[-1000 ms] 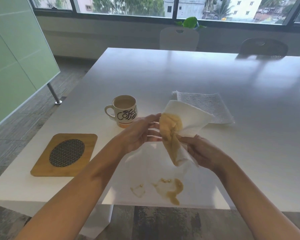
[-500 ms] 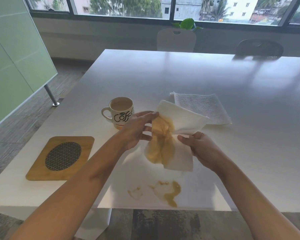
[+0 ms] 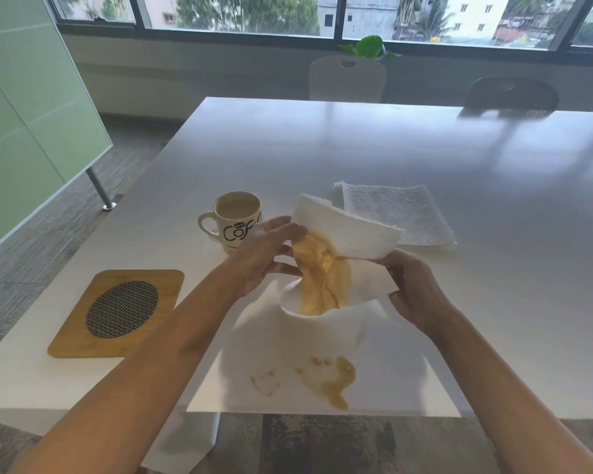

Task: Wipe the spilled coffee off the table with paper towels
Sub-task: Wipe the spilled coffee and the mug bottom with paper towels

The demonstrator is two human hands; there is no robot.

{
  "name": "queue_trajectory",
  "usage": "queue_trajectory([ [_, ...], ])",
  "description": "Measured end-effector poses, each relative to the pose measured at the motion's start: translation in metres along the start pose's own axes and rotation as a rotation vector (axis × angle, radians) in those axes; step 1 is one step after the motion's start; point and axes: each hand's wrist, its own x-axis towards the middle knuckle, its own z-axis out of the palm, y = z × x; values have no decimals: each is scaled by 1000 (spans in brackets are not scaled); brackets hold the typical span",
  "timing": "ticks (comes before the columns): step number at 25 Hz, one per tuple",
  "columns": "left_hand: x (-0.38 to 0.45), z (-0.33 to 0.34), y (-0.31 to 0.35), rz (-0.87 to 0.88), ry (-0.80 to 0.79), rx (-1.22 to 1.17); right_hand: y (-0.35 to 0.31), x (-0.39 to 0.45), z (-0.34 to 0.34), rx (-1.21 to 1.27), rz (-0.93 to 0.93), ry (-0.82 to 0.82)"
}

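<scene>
A white paper towel with a large brown coffee stain hangs in the air above the white table. My left hand pinches its left edge near the stain. My right hand grips its right edge. The sheet is spread between both hands. A brown coffee spill lies on the table near the front edge, below the towel, with a fainter smear to its left.
A coffee mug stands just left of my left hand. A clean stack of paper towels lies behind the held sheet. A wooden trivet sits at the left. Two chairs stand at the far edge.
The towel was bunched into a narrow crumple between my hands. Both hands have moved apart and it is now unfolded wider, with the stained part facing me.
</scene>
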Motion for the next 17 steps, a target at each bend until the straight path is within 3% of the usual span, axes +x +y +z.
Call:
queue_trajectory([
  [4,-2,-3,2,110,-15,148,-3,0,-4,8,-99,-139],
  [9,-4,-2,5,208,14,99,-8,-3,-11,-105,-199,-259],
  [14,-7,6,6,128,-251,-323,-13,-5,-7,-192,-283,-231],
  [17,-6,7,1,96,-318,-356,-12,-4,-10,-179,-284,-239],
])
